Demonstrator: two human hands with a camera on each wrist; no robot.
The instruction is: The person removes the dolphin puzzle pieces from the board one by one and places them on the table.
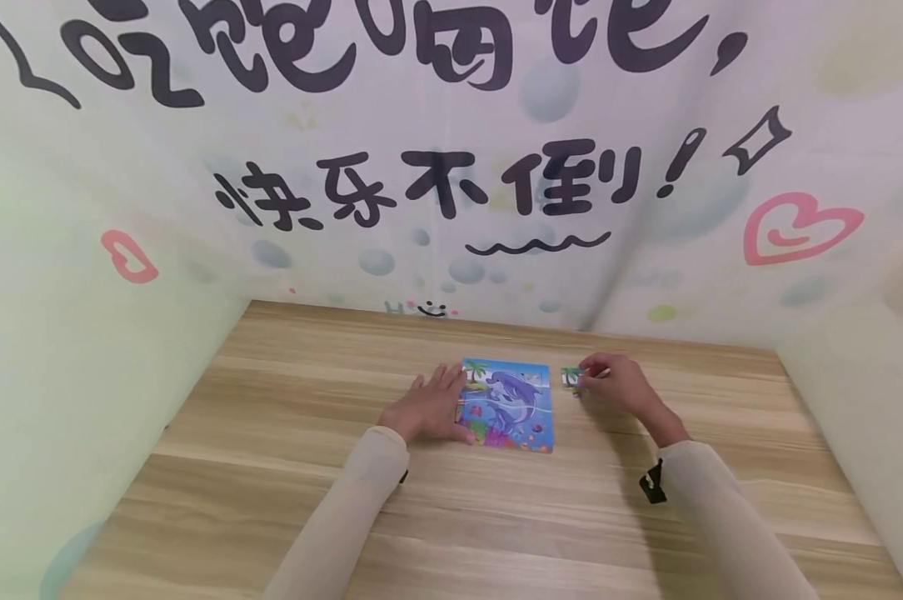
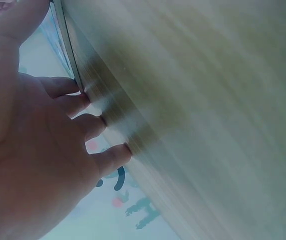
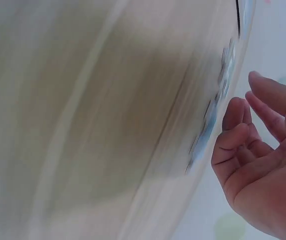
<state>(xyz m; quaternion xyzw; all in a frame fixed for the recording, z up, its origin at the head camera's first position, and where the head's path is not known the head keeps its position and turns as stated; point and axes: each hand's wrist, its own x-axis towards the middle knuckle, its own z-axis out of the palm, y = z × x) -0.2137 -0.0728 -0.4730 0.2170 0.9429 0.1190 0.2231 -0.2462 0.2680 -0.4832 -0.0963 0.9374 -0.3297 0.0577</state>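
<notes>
Head view, and we've got two hands at work just right of centre, over a tabletop (image 1: 451,533) of tan wood grain, long streaks running across it. Between them lies the picture board (image 1: 507,408): flat, thin, squarish, its print smooth and bright with purple-grey dolphins, blue water and a palm tree at the upper left corner.

Left hand (image 1: 431,406) first: fingers spread and fairly straight, clenched on nothing, set along the board's left edge, thumb reaching to the lower edge. Our left wrist picture agrees, fingertips down on the wood, the board's slim edge slanting through the upper left of the frame.

Over to the right hand (image 1: 622,385), its fingers loosely curled at the small printed pieces (image 1: 571,377), one showing a palm tree. In the right wrist picture we see a gap between those fingers and the pieces, which lie right of centre with bumpy outlines; the grip looks released.

Now the edges! We've a narrow strip of wood between board and pieces, a shallow band behind them up to the white printed backdrop (image 1: 331,267), and much broader wood to the left, to the right and down the bottom of the frame, where two pale sleeves (image 1: 339,508) come in.
</notes>
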